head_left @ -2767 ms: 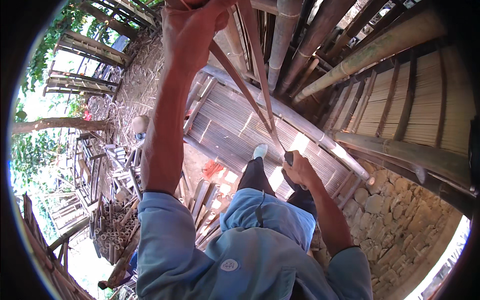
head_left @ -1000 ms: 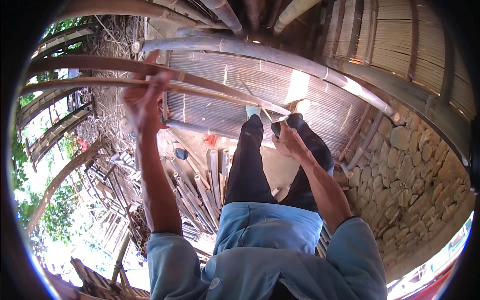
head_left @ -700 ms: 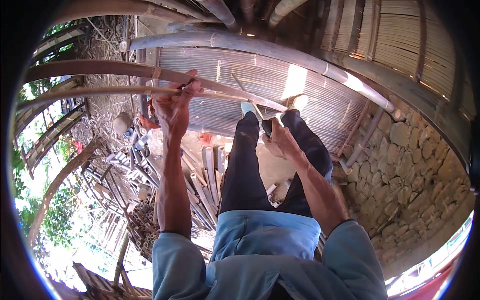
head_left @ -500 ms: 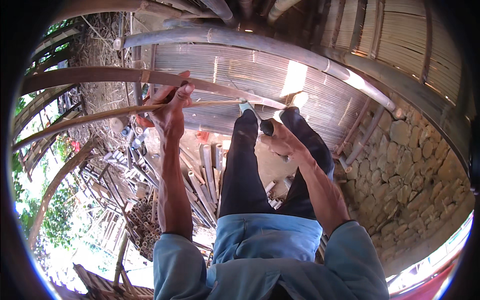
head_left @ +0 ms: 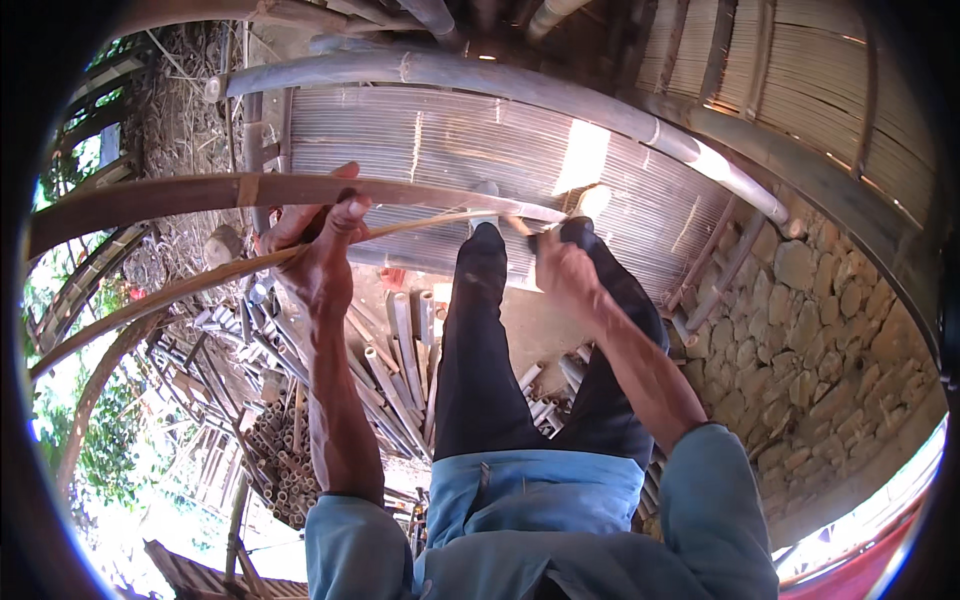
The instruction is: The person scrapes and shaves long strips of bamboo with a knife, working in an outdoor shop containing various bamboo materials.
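Note:
My left hand [head_left: 318,245] is closed round split bamboo, its thumb raised against a broad brown bamboo strip [head_left: 430,194]. That strip runs from the far left across to my knees. A thinner, paler strip [head_left: 190,285] passes under the same hand and bends away to the lower left. Above my right knee, my right hand [head_left: 568,270] is closed round a dark-handled tool that looks like a knife [head_left: 537,241]. Its blade does not show clearly, and the hand is slightly blurred. The right ends of both strips lie close to this hand.
A slatted bamboo platform [head_left: 470,130] spans the space beyond my knees, with a thick bamboo pole [head_left: 520,84] along it. Cut bamboo tubes [head_left: 285,455] are heaped at lower left, and others [head_left: 405,340] lie beside my legs. To the right rises a stone wall [head_left: 830,350].
My left hand has shifted a little left and lower. The broad strip sits lower and the thin one bows more. My right hand has turned upright, and the thin blade seen before no longer shows clearly.

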Available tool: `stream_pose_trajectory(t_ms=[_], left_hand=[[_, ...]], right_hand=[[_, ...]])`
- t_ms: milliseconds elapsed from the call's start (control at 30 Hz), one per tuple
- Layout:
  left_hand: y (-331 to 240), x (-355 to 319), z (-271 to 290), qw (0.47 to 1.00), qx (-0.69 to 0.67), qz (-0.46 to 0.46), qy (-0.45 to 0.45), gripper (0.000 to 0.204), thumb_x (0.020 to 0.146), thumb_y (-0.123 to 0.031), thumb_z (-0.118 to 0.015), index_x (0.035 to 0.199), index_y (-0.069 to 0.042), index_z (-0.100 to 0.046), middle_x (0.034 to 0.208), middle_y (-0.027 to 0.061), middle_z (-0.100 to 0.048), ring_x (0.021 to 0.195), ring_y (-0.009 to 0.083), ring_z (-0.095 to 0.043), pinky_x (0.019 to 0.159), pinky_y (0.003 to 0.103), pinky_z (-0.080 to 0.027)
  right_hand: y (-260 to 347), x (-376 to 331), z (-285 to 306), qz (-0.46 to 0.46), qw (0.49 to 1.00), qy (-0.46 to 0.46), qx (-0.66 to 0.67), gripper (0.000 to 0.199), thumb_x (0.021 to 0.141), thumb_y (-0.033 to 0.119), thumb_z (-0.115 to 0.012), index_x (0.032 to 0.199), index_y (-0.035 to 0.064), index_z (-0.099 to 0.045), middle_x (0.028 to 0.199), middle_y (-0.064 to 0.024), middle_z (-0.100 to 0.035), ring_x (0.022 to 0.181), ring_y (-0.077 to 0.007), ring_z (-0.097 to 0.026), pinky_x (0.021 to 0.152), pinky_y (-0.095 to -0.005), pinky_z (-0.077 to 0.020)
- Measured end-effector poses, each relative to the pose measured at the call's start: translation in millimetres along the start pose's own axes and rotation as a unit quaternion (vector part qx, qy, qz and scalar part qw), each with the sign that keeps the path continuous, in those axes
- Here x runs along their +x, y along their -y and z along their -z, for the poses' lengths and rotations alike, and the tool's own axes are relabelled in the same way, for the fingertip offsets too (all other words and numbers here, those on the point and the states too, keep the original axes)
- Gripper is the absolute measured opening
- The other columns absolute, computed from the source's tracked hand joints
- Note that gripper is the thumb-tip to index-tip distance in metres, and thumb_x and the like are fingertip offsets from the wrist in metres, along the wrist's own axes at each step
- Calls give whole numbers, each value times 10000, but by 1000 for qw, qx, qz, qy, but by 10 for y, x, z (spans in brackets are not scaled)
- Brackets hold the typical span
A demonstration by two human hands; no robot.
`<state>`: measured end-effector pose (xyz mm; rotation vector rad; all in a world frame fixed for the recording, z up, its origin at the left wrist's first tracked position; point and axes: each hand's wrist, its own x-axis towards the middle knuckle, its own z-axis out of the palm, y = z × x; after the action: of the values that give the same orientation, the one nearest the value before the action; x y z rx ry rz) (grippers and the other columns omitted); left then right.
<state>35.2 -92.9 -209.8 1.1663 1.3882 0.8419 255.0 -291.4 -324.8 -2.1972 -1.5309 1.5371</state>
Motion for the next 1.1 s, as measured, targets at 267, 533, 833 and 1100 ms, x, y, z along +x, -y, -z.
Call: stream_pose_trajectory(t_ms=[267,533,833,1100], left_hand=[[190,-72,224,999,-39,5,-7,332,824,-150,-806,1096,24,-727,674,25,-642,558,78,-548,515,226,-447],[167,-26,220,998,-6,43,-42,333,855,-135,-781,1136,28,-708,760,40,-661,554,78,-525,546,232,-487],[286,23,277,997,-45,25,-61,279,911,-143,-734,1131,25,-702,585,-40,-495,503,41,-409,475,215,-351],[218,-8,413,943,-268,43,-191,447,1020,-380,-548,1109,53,-615,558,-71,-251,452,47,-230,394,214,-227]], right_hand=[[-307,69,-230,-255,844,198,428,247,884,171,-707,890,-19,-549,665,-90,-571,509,-155,-571,436,-328,-455],[-810,37,-546,-183,980,64,-48,289,824,75,-577,1063,-70,-505,939,-323,-681,904,-461,-701,746,-517,-579],[-1312,-75,-712,-412,689,230,550,191,939,134,-642,794,40,-559,602,-9,-485,469,-105,-452,436,-288,-414],[-1054,-208,-751,-215,973,68,54,373,863,174,-585,1115,-89,-509,993,-349,-660,906,-461,-691,774,-525,-557]])
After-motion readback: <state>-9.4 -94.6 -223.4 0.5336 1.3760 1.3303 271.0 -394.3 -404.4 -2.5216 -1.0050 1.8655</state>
